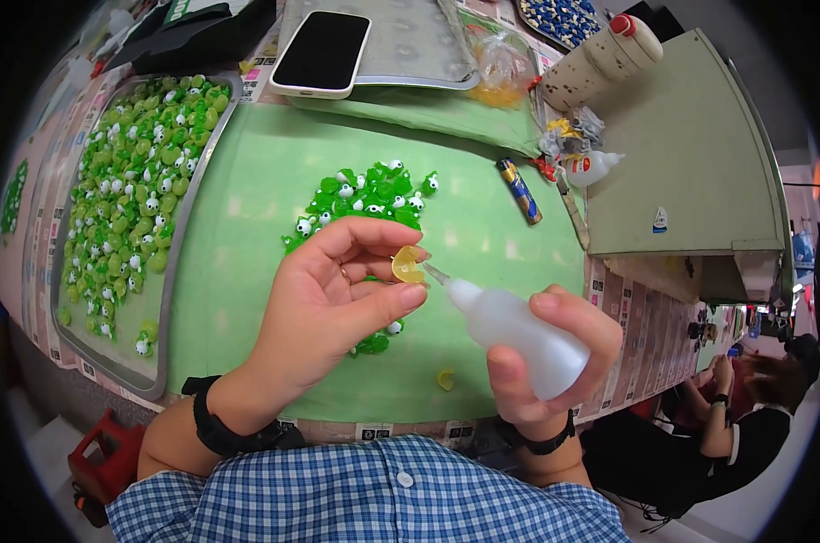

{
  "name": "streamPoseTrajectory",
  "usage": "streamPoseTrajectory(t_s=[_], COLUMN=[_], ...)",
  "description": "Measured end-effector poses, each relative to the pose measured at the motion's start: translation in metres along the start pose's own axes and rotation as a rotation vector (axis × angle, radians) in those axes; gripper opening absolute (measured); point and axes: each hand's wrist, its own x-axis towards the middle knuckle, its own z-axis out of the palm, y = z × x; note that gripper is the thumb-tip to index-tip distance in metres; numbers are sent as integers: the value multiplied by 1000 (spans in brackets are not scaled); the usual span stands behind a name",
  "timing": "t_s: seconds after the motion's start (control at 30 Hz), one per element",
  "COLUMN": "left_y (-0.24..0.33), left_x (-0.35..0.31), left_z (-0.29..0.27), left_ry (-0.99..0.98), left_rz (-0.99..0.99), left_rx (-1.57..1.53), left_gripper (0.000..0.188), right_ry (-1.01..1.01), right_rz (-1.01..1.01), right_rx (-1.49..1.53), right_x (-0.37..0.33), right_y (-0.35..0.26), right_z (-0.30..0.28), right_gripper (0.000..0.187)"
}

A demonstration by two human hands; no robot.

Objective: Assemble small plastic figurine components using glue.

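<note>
Between the thumb and fingertips of my left hand (328, 290) is a small yellow translucent plastic piece (405, 265), round with a notch. My right hand (564, 353) wraps round a white squeeze bottle (519, 335), tilted so its thin nozzle points at the yellow piece; the tip is at or just beside it. Behind and partly under my left hand lies a pile of green plastic pieces with white eyeballs (365, 195). Another small yellow piece (445, 378) lies on the green mat (238, 335) near its front edge.
A metal tray (167, 317) of green eyeball pieces stands at the left. At the back are a phone (321, 54) and a speckled bottle (600, 63). A blue marker-like tube (519, 192), a small white bottle (593, 168) and a grey-green cabinet (681, 154) stand at the right. Another person (736, 416) sits further right.
</note>
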Motion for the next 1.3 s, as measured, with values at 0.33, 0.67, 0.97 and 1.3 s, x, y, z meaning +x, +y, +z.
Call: streamPoseTrajectory(t_s=[0.33, 0.67, 0.97, 1.3], left_y=[0, -5, -4, -2], left_x=[-1, 0, 0, 0], left_z=[0, -2, -3, -2], left_ry=[-20, -61, -53, -42], left_rz=[12, 88, 149, 37], left_rx=[9, 75, 157, 33], left_gripper=[38, 34, 33, 36], right_ry=[10, -28, -16, 53], right_rz=[44, 63, 59, 174], right_rx=[65, 137, 159, 197], right_x=[-1, 2, 2, -3], right_y=[-1, -1, 2, -2], right_z=[0, -5, -6, -14], right_gripper=[47, 46, 44, 46])
